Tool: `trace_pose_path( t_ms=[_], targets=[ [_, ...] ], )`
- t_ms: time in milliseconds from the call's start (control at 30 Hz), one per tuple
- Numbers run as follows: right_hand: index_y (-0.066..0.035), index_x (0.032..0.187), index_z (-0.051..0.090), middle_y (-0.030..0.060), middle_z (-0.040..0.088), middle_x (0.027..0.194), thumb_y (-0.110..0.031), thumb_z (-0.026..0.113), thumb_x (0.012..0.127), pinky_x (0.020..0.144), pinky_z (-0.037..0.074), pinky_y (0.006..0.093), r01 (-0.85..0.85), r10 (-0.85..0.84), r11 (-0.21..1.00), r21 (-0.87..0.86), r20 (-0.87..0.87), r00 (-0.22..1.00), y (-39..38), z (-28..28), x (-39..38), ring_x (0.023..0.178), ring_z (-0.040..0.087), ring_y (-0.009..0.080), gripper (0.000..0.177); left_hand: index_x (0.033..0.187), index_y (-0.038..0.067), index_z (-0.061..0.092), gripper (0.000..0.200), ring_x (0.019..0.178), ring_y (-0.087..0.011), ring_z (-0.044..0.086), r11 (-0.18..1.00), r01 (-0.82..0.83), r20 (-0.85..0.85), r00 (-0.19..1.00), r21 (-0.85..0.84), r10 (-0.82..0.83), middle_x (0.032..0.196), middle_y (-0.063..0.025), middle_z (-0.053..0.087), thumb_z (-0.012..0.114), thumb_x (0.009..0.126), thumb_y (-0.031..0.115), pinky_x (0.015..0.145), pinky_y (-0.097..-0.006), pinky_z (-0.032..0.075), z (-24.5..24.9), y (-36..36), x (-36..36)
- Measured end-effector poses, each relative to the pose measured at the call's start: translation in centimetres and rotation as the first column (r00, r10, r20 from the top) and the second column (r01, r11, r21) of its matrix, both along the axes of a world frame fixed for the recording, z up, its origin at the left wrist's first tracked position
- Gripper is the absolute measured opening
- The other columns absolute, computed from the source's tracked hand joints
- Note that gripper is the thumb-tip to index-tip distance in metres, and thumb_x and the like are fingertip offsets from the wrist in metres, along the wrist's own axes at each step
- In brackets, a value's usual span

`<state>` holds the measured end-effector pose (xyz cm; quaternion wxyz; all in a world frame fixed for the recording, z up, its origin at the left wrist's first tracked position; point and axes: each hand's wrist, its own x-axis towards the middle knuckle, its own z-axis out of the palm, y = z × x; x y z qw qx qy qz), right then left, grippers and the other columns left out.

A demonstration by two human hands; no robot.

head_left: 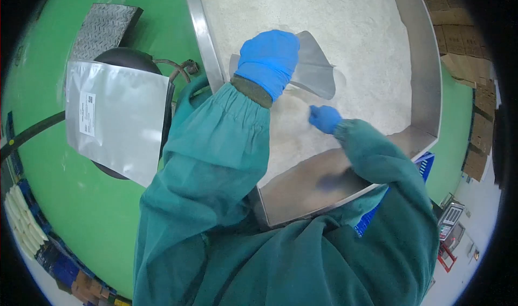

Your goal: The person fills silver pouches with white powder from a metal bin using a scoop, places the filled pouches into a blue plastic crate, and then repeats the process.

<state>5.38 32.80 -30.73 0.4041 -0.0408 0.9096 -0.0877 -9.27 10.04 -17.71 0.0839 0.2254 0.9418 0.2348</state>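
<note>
My left hand [268,58], in a blue glove, is closed over a grey, slightly see-through flexible sheet [314,66]; the sheet shows on both sides of the hand, and the fingers are mostly hidden. To its lower right, my right hand [325,119], also blue-gloved, is closed just over the powder. What it holds, if anything, I cannot make out. Both hands are above a large metal tray [200,25] full of off-white powder [367,47]. Close to me, the powder gives way to the tray's bare metal floor [302,187].
Left of the tray, a silver foil bag [121,111] with a white label lies on a round dark object [129,59]. A patterned metal plate [102,31] is behind it. Cardboard boxes [458,41] line the right side. Blue plastic [424,165] shows beside the tray's near right corner.
</note>
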Motion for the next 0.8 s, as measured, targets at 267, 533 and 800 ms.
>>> trace_pose_path(
  t_ms=[267,533,800],
  targets=[
    [-0.002,0.085,0.058,0.021,0.059,0.076,-0.024,0.046,0.079,0.063,0.044,0.0407,0.304,-0.293,0.953,0.006,-0.256,0.921,1.4,29.0,-2.3,0.071,0.057,0.0362,0.026,0.086,0.006,0.065,0.018,0.078,-0.0306,0.061,0.997,0.014,-0.011,1.0,-0.077,-0.014,0.085,-0.0144,0.063,0.05,0.078,0.012,0.064,-0.0401,0.049,0.3,-0.1,0.0],
    [-0.003,0.089,0.06,0.0201,0.06,0.081,-0.024,0.045,0.082,0.072,0.046,0.0416,0.018,0.147,0.902,0.432,-0.345,0.927,-3.9,27.7,-8.0,0.079,0.057,0.034,0.026,0.089,0.008,0.065,0.022,0.086,-0.029,0.06,0.999,-0.049,0.086,0.995,0.007,0.048,0.092,-0.0133,0.063,0.047,0.079,0.015,0.073,-0.0409,0.047,1.4,0.1,0.6],
    [0.001,0.119,0.046,0.0207,0.048,0.12,-0.052,0.059,0.071,0.094,0.036,0.0358,0.287,-0.273,0.958,-0.01,-0.345,0.898,0.0,25.0,-5.9,0.112,0.046,0.0322,0.073,0.085,0.007,0.064,0.019,0.082,-0.0331,0.059,0.998,-0.036,-0.013,0.999,0.042,0.036,0.084,-0.0163,0.062,0.05,0.077,0.019,0.07,-0.0431,0.047,0.9,0.5,1.2]
  ],
)
